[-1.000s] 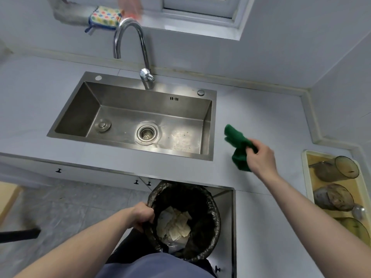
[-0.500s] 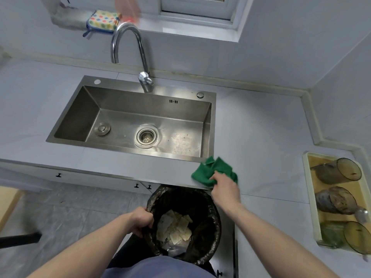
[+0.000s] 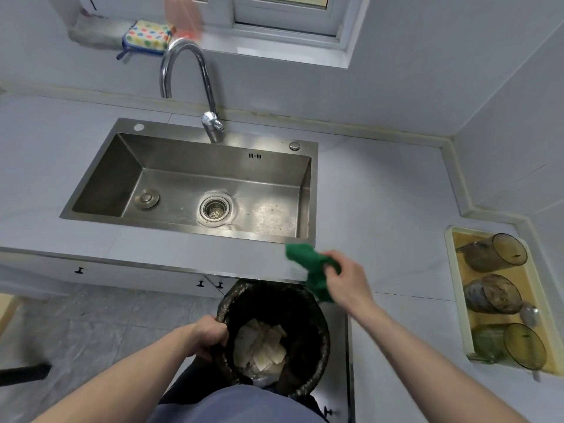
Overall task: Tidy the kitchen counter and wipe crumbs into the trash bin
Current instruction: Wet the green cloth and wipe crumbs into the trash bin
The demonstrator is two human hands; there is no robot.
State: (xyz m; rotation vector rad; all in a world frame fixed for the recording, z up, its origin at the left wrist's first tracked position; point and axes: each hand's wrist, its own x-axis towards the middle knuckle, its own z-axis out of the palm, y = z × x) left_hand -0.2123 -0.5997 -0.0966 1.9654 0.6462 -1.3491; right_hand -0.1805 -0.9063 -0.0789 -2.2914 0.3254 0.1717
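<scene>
My right hand (image 3: 346,280) grips a crumpled green cloth (image 3: 309,267) at the counter's front edge, just right of the sink's near corner and above the bin's far rim. My left hand (image 3: 210,335) is closed on the left rim of a black-lined trash bin (image 3: 317,312), held just below the counter's edge. Pale paper scraps lie in the bin. The grey counter (image 3: 381,209) stretches right of the sink; no crumbs show on it.
A steel sink (image 3: 106,184) with a curved tap (image 3: 210,123) fills the middle. A yellow tray (image 3: 450,270) with three tinted glass jars lying on their sides stands at the right. A spotted sponge (image 3: 148,35) rests on the window ledge. Floor lies below left.
My right hand swept the cloth from the open counter to the edge above the bin, then drew back a little to the right and lifted it. My left hand has kept hold of the bin.
</scene>
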